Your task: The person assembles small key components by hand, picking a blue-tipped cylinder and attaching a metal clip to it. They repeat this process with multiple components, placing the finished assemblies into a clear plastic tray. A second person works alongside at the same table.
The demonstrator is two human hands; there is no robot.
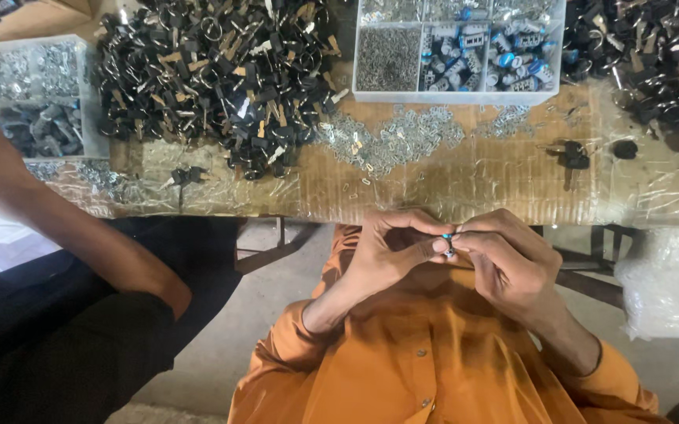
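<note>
Together, left hand (390, 251) and right hand (504, 255), fingertips pinched on small blue-and-silver part (448, 245).

Left hand (390, 251) and right hand (504, 259) pinch a small blue-tipped part (448, 245).

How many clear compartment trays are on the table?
2: one clear compartment tray at the top centre-right holding blue-and-silver parts, the other tray at the left edge by a co-worker's arm. More may lie outside the frame.

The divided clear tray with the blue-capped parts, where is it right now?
Head view: the divided clear tray sits at the bench's far edge, right of centre, between two heaps of black keys, beyond both hands.
</note>
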